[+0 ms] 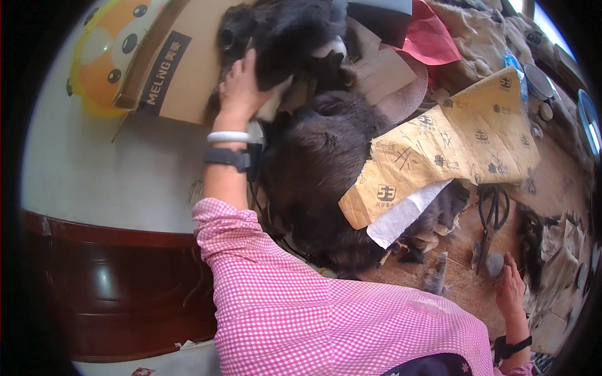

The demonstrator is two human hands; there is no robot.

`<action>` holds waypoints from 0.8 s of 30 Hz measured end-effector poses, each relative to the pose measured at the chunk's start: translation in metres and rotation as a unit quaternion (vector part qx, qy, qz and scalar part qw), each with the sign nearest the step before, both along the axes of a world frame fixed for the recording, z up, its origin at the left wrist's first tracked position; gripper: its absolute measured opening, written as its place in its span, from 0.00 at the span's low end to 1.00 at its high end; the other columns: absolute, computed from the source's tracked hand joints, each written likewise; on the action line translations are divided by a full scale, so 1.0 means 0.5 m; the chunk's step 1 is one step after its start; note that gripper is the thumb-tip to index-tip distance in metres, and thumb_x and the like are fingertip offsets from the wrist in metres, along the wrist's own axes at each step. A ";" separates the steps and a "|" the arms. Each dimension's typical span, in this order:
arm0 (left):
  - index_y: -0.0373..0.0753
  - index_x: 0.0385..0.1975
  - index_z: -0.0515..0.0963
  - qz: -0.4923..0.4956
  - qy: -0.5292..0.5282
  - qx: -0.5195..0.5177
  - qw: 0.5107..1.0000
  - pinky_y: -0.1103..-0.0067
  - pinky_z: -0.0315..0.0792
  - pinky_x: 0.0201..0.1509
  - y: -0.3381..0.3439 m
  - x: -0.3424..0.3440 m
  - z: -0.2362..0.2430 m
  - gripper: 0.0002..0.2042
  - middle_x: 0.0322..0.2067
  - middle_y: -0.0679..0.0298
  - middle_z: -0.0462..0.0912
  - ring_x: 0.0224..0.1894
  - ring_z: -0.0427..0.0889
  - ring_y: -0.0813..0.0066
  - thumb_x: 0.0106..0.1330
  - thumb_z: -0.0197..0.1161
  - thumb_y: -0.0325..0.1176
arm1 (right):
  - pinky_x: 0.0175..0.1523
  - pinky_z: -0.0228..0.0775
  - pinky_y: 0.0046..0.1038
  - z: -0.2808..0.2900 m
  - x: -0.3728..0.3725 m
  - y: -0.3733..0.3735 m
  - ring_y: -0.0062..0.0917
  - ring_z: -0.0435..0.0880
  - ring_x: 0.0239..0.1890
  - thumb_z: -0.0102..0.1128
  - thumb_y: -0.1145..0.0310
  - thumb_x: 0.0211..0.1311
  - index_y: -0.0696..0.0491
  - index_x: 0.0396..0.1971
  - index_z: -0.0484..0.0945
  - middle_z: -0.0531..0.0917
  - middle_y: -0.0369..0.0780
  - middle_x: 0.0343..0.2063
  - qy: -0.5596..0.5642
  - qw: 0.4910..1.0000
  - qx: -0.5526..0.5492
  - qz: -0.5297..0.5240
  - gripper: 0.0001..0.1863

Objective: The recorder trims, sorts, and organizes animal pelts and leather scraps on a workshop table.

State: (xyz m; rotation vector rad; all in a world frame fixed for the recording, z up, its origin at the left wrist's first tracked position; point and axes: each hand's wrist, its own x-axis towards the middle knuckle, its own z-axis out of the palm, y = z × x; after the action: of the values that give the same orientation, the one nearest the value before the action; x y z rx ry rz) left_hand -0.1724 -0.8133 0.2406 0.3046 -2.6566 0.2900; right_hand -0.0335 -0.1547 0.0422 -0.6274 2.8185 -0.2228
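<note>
The left hand (241,91) is touching a shaggy black fur piece (276,41) with fingers spread apart, the fur lying beside a tan cardboard box (197,72) and beyond a dark brown fur pile (320,147). The right hand (513,293) is extending its fingers, unclosed, beside a small grey rounded object (495,265) near black-handled metal scissors (487,234).

Left hand (241,93) touches dark fur (276,53), right hand (511,292) near black scissors (488,232)
</note>
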 end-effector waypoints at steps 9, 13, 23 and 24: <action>0.48 0.47 0.78 0.009 0.083 0.041 0.996 0.62 0.75 0.48 -0.053 -0.053 0.038 0.20 0.38 0.52 0.83 0.44 0.81 0.47 0.52 0.69 0.38 | 0.58 0.69 0.32 0.002 -0.004 0.006 0.40 0.68 0.63 0.63 0.86 0.38 0.58 0.58 0.65 0.63 0.44 0.66 -0.037 0.999 -0.017 -0.009 0.39; 0.49 0.46 0.80 0.013 0.176 -0.018 0.984 0.62 0.75 0.46 -0.039 -0.080 0.115 0.17 0.37 0.53 0.84 0.43 0.81 0.48 0.54 0.63 0.38 | 0.58 0.69 0.32 0.004 -0.002 0.008 0.39 0.68 0.63 0.64 0.85 0.38 0.57 0.58 0.65 0.63 0.43 0.66 -0.029 0.999 -0.024 -0.014 0.39; 0.45 0.48 0.79 -0.023 0.200 -0.011 0.980 0.63 0.76 0.44 0.109 -0.110 0.174 0.20 0.34 0.51 0.84 0.40 0.82 0.49 0.52 0.64 0.34 | 0.60 0.67 0.33 0.006 -0.008 0.020 0.38 0.66 0.64 0.66 0.82 0.38 0.56 0.57 0.66 0.61 0.42 0.67 -0.068 0.997 -0.028 -0.013 0.38; 0.51 0.48 0.80 -0.025 0.205 -0.017 0.978 0.62 0.76 0.46 0.077 -0.134 0.146 0.21 0.34 0.53 0.84 0.40 0.83 0.51 0.51 0.65 0.38 | 0.60 0.67 0.33 0.014 -0.005 0.019 0.38 0.66 0.64 0.66 0.82 0.38 0.56 0.57 0.66 0.61 0.42 0.67 -0.063 0.998 -0.026 -0.016 0.38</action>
State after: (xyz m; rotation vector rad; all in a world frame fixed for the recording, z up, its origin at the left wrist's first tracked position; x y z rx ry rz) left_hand -0.2393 -0.7750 0.3133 0.2554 -2.2470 0.2270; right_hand -0.0361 -0.1453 0.0493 -0.5597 2.7106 -0.3297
